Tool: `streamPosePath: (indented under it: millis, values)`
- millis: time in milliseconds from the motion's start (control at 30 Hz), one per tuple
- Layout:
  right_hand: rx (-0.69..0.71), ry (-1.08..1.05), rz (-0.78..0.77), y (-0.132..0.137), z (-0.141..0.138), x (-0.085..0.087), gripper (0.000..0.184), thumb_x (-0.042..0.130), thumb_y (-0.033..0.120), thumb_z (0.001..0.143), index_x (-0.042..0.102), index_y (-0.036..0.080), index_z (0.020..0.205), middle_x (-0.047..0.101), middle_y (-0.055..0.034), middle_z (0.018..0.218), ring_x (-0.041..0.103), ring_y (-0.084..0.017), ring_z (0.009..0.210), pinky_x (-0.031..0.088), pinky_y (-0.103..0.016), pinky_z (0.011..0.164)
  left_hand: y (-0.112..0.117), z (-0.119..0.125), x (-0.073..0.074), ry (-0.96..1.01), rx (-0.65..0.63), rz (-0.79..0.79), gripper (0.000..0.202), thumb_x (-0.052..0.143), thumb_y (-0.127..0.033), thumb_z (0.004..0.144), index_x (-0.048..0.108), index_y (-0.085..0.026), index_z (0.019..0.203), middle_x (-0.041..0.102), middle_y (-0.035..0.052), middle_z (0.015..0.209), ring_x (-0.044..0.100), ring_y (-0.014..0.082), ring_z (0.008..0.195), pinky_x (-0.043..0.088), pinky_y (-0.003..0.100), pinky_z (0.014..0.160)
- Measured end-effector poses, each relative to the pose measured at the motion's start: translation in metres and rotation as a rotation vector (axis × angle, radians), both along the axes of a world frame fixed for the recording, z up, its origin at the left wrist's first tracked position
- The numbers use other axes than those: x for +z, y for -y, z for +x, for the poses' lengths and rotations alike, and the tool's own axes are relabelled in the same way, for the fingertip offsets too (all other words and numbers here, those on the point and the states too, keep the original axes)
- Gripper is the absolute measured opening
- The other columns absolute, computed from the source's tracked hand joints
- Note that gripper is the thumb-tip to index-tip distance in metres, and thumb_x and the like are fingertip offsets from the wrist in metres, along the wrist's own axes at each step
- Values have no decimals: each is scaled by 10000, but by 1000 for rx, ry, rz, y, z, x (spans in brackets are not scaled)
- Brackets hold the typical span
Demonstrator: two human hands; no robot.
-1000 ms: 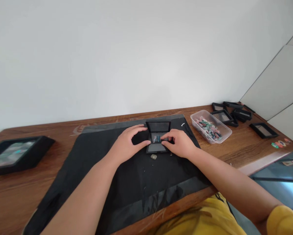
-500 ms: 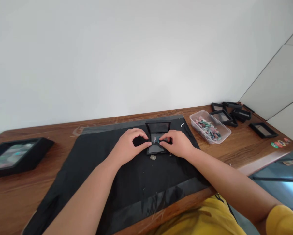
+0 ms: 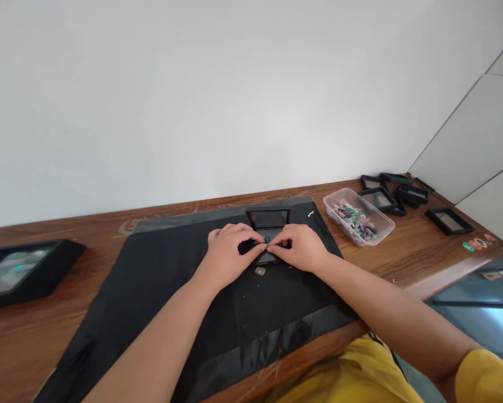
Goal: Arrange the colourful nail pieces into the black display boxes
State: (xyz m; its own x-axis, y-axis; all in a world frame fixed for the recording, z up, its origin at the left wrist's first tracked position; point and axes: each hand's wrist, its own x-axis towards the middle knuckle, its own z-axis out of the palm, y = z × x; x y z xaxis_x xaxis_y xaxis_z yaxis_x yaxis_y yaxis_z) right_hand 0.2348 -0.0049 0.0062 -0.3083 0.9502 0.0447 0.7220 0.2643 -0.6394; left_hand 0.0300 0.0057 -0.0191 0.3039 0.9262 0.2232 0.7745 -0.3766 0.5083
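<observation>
My left hand and right hand meet, thumb and forefinger tips drawn together, over the black case on the black mat — whether either grips the small blue piece there, I cannot tell. Crowded this close, one fingertip could nudge it askew, or a knuckle knock the raised lid down

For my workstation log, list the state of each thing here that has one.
Black hinged case: open, lid raised.
Left hand: thumb and finger drawn together at the case; grip unclear.
Right hand: likewise.
Clear plastic tub: uncovered, partly filled with small mixed-color pieces.
Black mat: spread flat.
Left-side black frame: filled.
Far-right black frames: piled, some overlapping.
</observation>
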Motion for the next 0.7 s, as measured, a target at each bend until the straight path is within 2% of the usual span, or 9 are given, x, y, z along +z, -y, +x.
streamPosePath:
  millis: [333, 533, 700]
  values:
    - [1, 34, -3, 1, 0, 2, 110, 807, 270, 886, 871, 244, 970, 705, -9, 812, 623, -140, 761, 400, -270, 687, -4, -6, -9, -2, -11, 46, 296, 613, -528, 943, 817, -314, 965, 760, 57, 1146, 616, 351, 1188, 396, 541, 1049]
    - [-10, 84, -7, 3, -1, 4, 116, 793, 300, 897, 865, 267, 981, 719, -10, 837, 629, -151, 790, 388, -274, 688, -5, -8, -13, 27, -38, 83, 348, 583, -560, 949, 824, -310, 955, 753, 74, 1095, 640, 339, 1115, 441, 557, 1041]
    - [-13, 128, -27, 5, -3, 8, 176, 775, 312, 912, 848, 262, 1063, 731, -16, 893, 634, -161, 818, 399, -282, 712, -6, -9, -14, 47, -61, 107, 367, 562, -557, 957, 827, -304, 978, 756, 86, 1099, 648, 341, 1109, 469, 570, 1035]
